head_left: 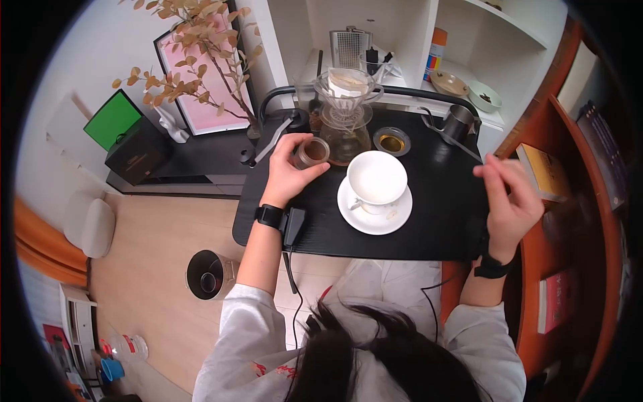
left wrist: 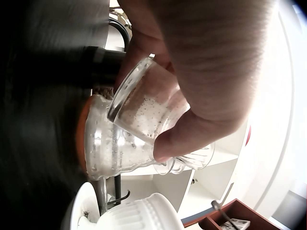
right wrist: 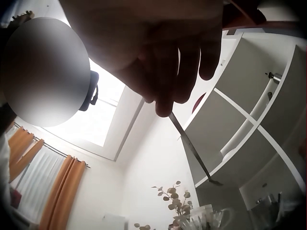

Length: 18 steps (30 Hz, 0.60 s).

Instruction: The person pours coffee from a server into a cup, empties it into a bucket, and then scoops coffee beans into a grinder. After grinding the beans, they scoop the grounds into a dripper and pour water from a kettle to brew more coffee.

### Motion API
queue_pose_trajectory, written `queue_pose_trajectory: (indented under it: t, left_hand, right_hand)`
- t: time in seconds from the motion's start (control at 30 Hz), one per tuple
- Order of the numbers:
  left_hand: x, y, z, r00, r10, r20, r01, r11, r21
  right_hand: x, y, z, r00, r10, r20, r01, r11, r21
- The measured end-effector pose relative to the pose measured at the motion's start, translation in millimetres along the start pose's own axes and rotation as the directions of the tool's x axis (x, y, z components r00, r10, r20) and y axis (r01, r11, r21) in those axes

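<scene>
My left hand (head_left: 291,167) grips a small glass jar (head_left: 312,153) with brown residue inside; in the left wrist view the jar (left wrist: 146,103) tilts beside the glass coffee server (left wrist: 115,143). On that server stands a glass dripper (head_left: 345,94) holding a paper filter. Over the table's right side, my right hand (head_left: 510,201) pinches a thin metal stick (head_left: 469,150), whose small flattened end shows in the right wrist view, with the stick (right wrist: 192,148) slanting down from the fingertips. Between the hands, a white cup (head_left: 377,177) sits on a saucer (head_left: 375,224).
Behind the cup lies a round dish with a gold centre (head_left: 392,142). A metal gooseneck kettle (head_left: 458,124) stands at the back right of the black table (head_left: 442,221). White shelves (head_left: 408,40) rise behind; a wooden bookcase (head_left: 529,268) flanks the right side.
</scene>
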<state>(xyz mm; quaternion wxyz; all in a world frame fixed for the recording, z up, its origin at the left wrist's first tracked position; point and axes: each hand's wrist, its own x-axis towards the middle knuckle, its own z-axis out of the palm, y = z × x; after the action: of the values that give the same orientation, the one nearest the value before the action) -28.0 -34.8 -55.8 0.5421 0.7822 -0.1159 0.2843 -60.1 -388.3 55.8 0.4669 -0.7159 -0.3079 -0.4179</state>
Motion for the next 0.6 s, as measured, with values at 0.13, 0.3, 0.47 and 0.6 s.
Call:
queue_pose_trajectory:
  t: [0.13,0.3,0.47,0.6]
  left_hand:
    - [-1.0,-5.8,1.0,0.999,-0.005,0.042,0.004,1.000,0.013]
    - [-1.2,-14.0,-1.3,0.995,-0.029,0.093,0.024,0.999,0.047]
    - [-1.2,-23.1,-0.1,0.987,-0.080,0.137,0.081,0.997,-0.006]
    - [-1.8,-28.3,3.2,0.986,-0.115,0.121,0.124,0.990,-0.064]
  right_hand:
    - [-46.1,-0.8,3.8,0.993,0.072,0.090,-0.064,0.994,-0.084]
    - [-85.2,5.7,21.8,0.986,0.130,0.104,-0.119,0.988,-0.100]
    - [-99.7,9.6,38.1,0.984,0.143,0.109,-0.129,0.984,-0.126]
    - [-110.3,5.8,51.9,0.986,0.108,0.124,-0.082,0.977,-0.197]
